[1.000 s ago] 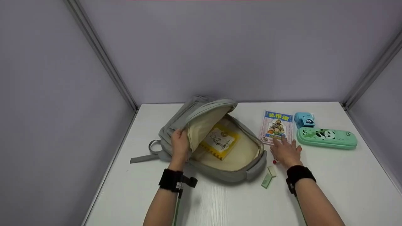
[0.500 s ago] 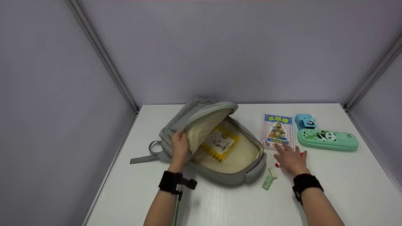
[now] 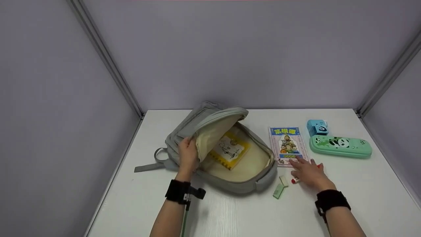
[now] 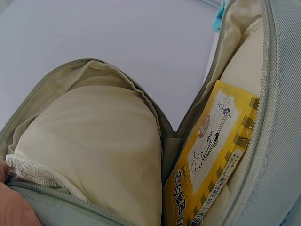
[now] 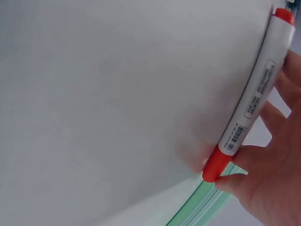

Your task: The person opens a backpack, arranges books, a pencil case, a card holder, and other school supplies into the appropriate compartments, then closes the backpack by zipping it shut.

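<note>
My left hand (image 3: 188, 154) pinches the edge of the raised flap (image 3: 215, 130) of a grey backpack (image 3: 243, 188). The backpack lies unzipped, its cream lining showing. Inside rests a yellow book (image 3: 230, 149), seen close up in the left wrist view too. With fingers spread, my right hand (image 3: 310, 172) touches the lower edge of a pink-and-blue comic-style book (image 3: 288, 140) lying flat. Partly covered by that hand is a marker (image 3: 295, 180). In the right wrist view the white marker (image 5: 254, 89) with red ends runs slantwise across the fingers (image 5: 249, 157).
A green panda pencil case (image 3: 342, 147) lies right of the pink book, and a small light blue boxy object (image 3: 317, 127) stands behind it. Two small pale green blocks (image 3: 279, 191) lie in front of the backpack. Panels enclose the white table (image 3: 230, 217) behind and on both sides.
The pink book has slid toward me and slightly left. My right hand has moved nearer and to the right, and the marker has shifted with it. My left hand stays on the flap.
</note>
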`<move>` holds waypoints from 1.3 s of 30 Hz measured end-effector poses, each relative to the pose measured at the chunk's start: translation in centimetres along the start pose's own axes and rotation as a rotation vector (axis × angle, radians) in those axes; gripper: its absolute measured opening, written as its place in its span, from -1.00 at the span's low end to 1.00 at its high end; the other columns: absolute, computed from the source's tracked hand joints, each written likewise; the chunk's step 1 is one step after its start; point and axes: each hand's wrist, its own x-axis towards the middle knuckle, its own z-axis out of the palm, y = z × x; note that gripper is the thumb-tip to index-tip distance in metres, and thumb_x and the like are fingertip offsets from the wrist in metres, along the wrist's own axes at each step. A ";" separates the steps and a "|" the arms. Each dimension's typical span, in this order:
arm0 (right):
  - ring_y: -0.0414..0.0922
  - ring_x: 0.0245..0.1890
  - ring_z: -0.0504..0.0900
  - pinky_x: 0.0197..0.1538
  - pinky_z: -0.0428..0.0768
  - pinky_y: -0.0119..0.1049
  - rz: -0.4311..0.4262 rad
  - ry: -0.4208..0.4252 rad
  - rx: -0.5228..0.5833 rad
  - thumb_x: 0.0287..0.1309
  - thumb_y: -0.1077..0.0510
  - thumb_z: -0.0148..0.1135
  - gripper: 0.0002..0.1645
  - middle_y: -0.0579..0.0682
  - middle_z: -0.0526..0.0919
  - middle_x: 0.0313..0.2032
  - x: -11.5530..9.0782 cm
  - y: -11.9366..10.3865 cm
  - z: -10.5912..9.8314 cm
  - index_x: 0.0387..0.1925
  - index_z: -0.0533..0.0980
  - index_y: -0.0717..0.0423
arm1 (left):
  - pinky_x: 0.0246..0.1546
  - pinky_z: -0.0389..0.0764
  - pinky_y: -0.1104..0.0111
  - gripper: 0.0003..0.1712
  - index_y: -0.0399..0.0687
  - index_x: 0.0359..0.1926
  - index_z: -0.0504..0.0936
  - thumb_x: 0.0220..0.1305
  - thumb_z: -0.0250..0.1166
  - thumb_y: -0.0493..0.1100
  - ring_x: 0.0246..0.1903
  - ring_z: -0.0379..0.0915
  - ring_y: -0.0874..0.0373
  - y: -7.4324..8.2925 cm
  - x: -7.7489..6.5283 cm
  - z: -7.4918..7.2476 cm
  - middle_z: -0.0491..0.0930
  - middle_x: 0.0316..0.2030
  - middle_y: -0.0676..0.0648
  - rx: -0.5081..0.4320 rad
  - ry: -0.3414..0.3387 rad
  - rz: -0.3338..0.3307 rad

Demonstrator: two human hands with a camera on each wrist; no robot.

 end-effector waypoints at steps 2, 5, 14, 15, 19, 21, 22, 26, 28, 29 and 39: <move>0.68 0.26 -0.17 0.15 -0.30 0.55 -0.016 -0.006 0.015 0.33 -0.04 0.20 -0.31 0.32 0.07 0.44 -0.1 0.1 -0.1 0.40 0.31 0.08 | -0.53 0.46 0.37 -0.61 -0.30 -0.59 0.34 0.47 -0.02 -0.39 -0.58 0.39 0.12 0.0 0.0 0.0 0.38 -0.62 -0.08 0.002 0.000 0.003; 0.68 0.26 -0.13 0.18 -0.25 0.53 -0.037 0.005 0.043 0.32 0.03 0.22 -0.35 0.35 0.11 0.42 -0.2 0.1 -0.3 0.37 0.35 0.13 | -0.54 0.44 0.37 -0.61 -0.31 -0.59 0.34 0.47 -0.03 -0.39 -0.59 0.37 0.12 -0.1 0.0 -0.1 0.37 -0.63 -0.08 0.003 -0.007 0.007; 0.49 0.03 0.33 0.03 0.28 0.37 0.194 0.197 -0.030 0.31 -0.14 0.20 -0.27 0.58 0.36 0.02 1.0 -0.5 -1.1 0.06 0.43 0.52 | -0.61 0.36 0.40 -0.55 -0.09 -0.63 0.25 0.50 0.00 -0.27 -0.67 0.27 0.20 -3.6 1.3 0.0 0.27 -0.68 0.01 0.043 0.033 0.018; 0.48 -0.03 0.33 0.00 0.30 0.32 0.241 0.212 -0.035 0.29 -0.19 0.20 -0.24 0.59 0.37 -0.06 1.1 -0.5 -1.1 -0.06 0.45 0.56 | -0.63 0.35 0.40 -0.54 -0.08 -0.63 0.23 0.50 0.00 -0.27 -0.69 0.25 0.21 -3.6 1.3 0.0 0.25 -0.69 0.02 0.044 0.032 0.014; 0.38 -0.12 0.26 -0.04 0.27 0.23 0.355 0.194 -0.017 0.22 -0.33 0.20 -0.16 0.52 0.32 -0.22 1.7 -0.5 -1.2 -0.38 0.44 0.51 | -0.68 0.31 0.42 -0.52 -0.05 -0.65 0.20 0.51 0.00 -0.26 -0.73 0.20 0.23 -3.7 1.4 0.0 0.22 -0.72 0.03 0.045 0.041 -0.002; 0.37 -0.13 0.24 -0.04 0.26 0.23 0.374 0.154 0.002 0.20 -0.38 0.18 -0.14 0.51 0.29 -0.23 1.9 -0.4 -1.4 -0.42 0.45 0.47 | -0.68 0.30 0.42 -0.51 -0.03 -0.65 0.19 0.50 0.01 -0.25 -0.73 0.18 0.24 -3.7 1.4 0.1 0.20 -0.72 0.04 0.063 0.052 -0.004; 0.38 -0.13 0.23 -0.04 0.25 0.23 0.380 0.134 0.010 0.20 -0.39 0.17 -0.14 0.51 0.29 -0.23 2.0 -0.4 -1.5 -0.43 0.46 0.45 | -0.67 0.30 0.42 -0.52 -0.04 -0.65 0.19 0.50 0.01 -0.26 -0.73 0.19 0.24 -3.7 1.4 0.1 0.20 -0.72 0.04 0.068 0.056 -0.001; 0.42 -0.12 0.22 -0.02 0.23 0.26 0.406 0.087 0.035 0.18 -0.42 0.17 -0.16 0.53 0.29 -0.24 2.0 -0.2 -2.0 -0.49 0.48 0.37 | -0.63 0.31 0.40 -0.53 -0.04 -0.64 0.20 0.48 0.02 -0.27 -0.69 0.20 0.23 -3.7 1.4 0.1 0.19 -0.70 0.05 0.076 0.051 0.003; 0.43 -0.12 0.22 -0.02 0.22 0.27 0.422 0.099 0.045 0.15 -0.42 0.21 -0.18 0.51 0.29 -0.26 2.0 -0.2 -2.0 -0.51 0.45 0.34 | -0.62 0.32 0.40 -0.54 -0.05 -0.64 0.21 0.48 0.02 -0.26 -0.68 0.21 0.23 -3.8 1.4 0.1 0.20 -0.69 0.05 0.067 0.043 -0.002; 0.42 -0.12 0.22 -0.02 0.22 0.26 0.424 0.118 0.049 0.13 -0.40 0.24 -0.20 0.49 0.30 -0.27 2.0 -0.2 -2.0 -0.53 0.44 0.33 | -0.62 0.31 0.40 -0.54 -0.05 -0.64 0.20 0.49 0.03 -0.26 -0.68 0.20 0.22 -3.8 1.4 0.1 0.19 -0.69 0.05 0.067 0.042 -0.002; 0.16 -0.40 0.56 -0.42 0.46 -0.06 0.433 0.217 0.220 0.37 -0.03 0.15 -0.51 0.30 0.55 -0.37 2.8 -0.8 -2.0 -0.24 0.42 0.42 | -0.59 0.36 0.38 -0.57 -0.08 -0.62 0.25 0.48 0.00 -0.28 -0.65 0.27 0.20 -3.8 1.5 0.0 0.26 -0.67 0.02 0.053 0.039 0.016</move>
